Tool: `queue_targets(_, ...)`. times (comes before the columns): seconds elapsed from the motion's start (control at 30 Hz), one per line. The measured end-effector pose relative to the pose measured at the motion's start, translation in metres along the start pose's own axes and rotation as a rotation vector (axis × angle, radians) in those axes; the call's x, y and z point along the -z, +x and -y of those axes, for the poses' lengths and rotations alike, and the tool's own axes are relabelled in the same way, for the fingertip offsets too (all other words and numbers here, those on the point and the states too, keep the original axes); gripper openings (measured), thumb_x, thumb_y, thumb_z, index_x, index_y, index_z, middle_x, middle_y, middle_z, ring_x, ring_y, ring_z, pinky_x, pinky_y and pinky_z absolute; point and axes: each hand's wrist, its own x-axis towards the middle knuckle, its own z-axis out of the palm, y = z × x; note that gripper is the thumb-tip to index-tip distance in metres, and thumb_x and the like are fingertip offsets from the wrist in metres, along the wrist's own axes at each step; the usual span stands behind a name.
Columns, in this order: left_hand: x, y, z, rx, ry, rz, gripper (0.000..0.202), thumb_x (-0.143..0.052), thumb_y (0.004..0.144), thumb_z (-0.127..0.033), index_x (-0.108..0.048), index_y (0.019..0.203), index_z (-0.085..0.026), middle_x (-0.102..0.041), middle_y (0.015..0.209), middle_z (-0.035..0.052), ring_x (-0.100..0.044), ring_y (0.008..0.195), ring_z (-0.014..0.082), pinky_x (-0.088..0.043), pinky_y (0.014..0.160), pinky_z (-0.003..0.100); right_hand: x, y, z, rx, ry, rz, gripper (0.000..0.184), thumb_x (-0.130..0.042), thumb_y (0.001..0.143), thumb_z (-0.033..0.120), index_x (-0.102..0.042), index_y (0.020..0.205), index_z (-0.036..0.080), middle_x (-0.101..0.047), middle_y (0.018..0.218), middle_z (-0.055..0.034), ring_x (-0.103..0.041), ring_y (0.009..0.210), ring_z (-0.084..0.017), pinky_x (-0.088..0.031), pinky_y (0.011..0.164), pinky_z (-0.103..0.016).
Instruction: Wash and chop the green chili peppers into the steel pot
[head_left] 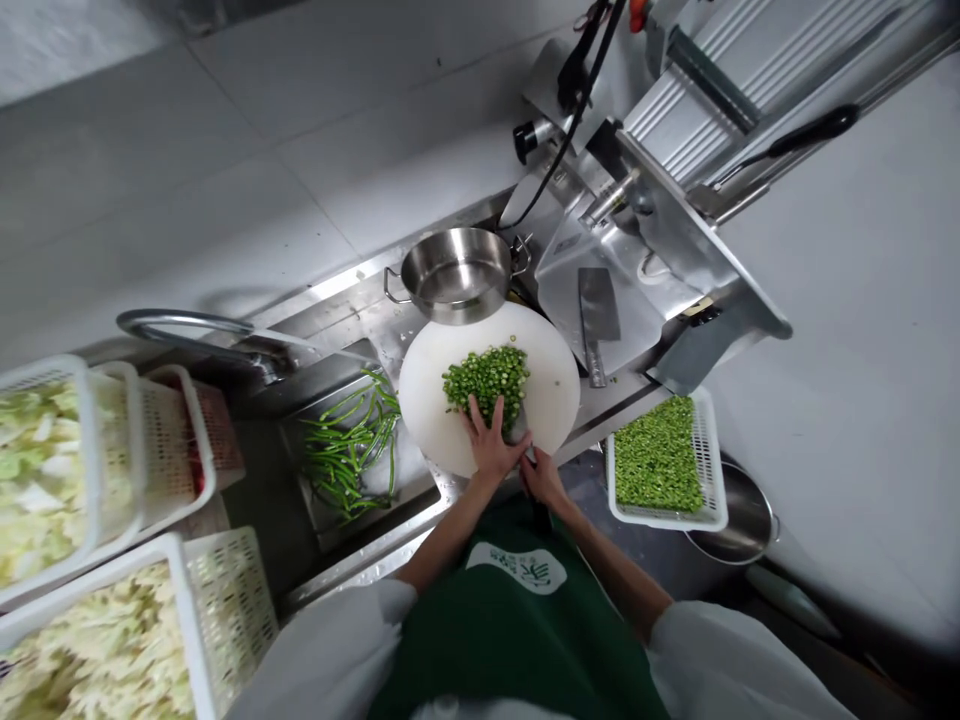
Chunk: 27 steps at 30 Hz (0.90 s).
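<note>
My left hand [493, 450] lies with fingers spread against a heap of chopped green pieces [486, 378] on a round white cutting board [427, 390]. Close beside it, my right hand [546, 482] is closed around the dark handle of a knife. Part of the grey knife blade [517, 424] shows next to the heap; the rest is hidden by my left hand. Long thin green pods [349, 445], beans or chilies, lie in the sink to the left.
A steel pan [457, 275] stands behind the board. At right are a cleaver [598, 310], a slicing machine [697, 220], a white basket of chopped greens [658, 455] and a steel pot [739, 515]. A faucet [195, 322] and baskets of cut cabbage [97, 640] are at left.
</note>
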Motion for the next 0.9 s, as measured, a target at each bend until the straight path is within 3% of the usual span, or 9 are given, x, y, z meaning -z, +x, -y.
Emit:
queue_targets(0.17, -0.003, 0.008, -0.004, -0.026, -0.046, 0.031, 0.063, -0.067, 0.09, -0.043, -0.052, 0.149, -0.03, -0.001, 0.172, 0.0029, 0.001, 0.156, 0.0433, -0.017, 0.124, 0.068, -0.012, -0.004, -0.006, 0.062, 0.054, 0.026, 0.039, -0.048, 0.088, 0.064, -0.042, 0.08, 0.026, -0.049, 0.045, 0.0065, -0.045, 0.035, -0.013, -0.035, 0.035, -0.024)
queue_targets(0.33, 0.002, 0.01, -0.011, -0.083, -0.054, 0.026, 0.051, -0.06, 0.096, -0.04, -0.056, 0.146, -0.031, -0.006, 0.172, 0.0017, -0.004, 0.157, 0.0405, -0.018, 0.125, 0.065, -0.007, -0.01, -0.011, 0.099, 0.096, 0.027, 0.041, -0.049, 0.088, 0.064, -0.043, 0.076, 0.025, -0.049, 0.047, 0.006, -0.045, 0.037, -0.011, -0.035, 0.037, -0.024)
queue_targets(0.5, 0.021, 0.031, -0.029, -0.195, -0.015, -0.057, 0.047, -0.057, 0.097, -0.042, -0.06, 0.142, -0.029, -0.005, 0.172, 0.0017, -0.006, 0.157, 0.0398, -0.02, 0.125, 0.062, -0.001, -0.012, 0.011, 0.112, 0.171, 0.022, 0.042, -0.051, 0.089, 0.065, -0.043, 0.079, 0.025, -0.049, 0.047, 0.0074, -0.044, 0.035, -0.011, -0.035, 0.035, -0.024)
queue_targets(0.63, 0.048, 0.081, -0.039, -0.241, -0.002, -0.099, 0.049, -0.056, 0.097, -0.043, -0.058, 0.144, -0.029, -0.01, 0.171, 0.003, -0.006, 0.157, 0.0393, -0.018, 0.126, 0.063, 0.003, 0.014, 0.058, 0.186, 0.228, 0.025, 0.042, -0.054, 0.087, 0.065, -0.044, 0.079, 0.025, -0.049, 0.048, 0.007, -0.044, 0.035, -0.011, -0.036, 0.034, -0.024)
queue_targets(0.77, 0.071, 0.155, -0.038, -0.26, 0.014, -0.145, 0.054, -0.054, 0.097, -0.047, -0.054, 0.148, -0.028, -0.02, 0.169, 0.0055, -0.008, 0.157, 0.0372, -0.017, 0.126, 0.062, 0.001, 0.066, 0.122, 0.233, 0.293, 0.083, 0.04, -0.059, 0.084, 0.062, -0.043, 0.082, 0.026, -0.048, 0.049, 0.0085, -0.044, 0.036, -0.011, -0.038, 0.035, -0.024)
queue_targets(0.9, 0.076, 0.234, -0.026, -0.266, 0.023, -0.204, 0.056, -0.053, 0.097, -0.052, -0.055, 0.146, -0.025, -0.028, 0.164, 0.0108, -0.016, 0.154, 0.0358, -0.02, 0.125, 0.058, 0.003, 0.106, 0.177, 0.193, 0.334, 0.102, 0.032, -0.06, 0.085, 0.053, -0.041, 0.083, 0.027, -0.047, 0.05, 0.0099, -0.043, 0.036, -0.011, -0.038, 0.036, -0.023)
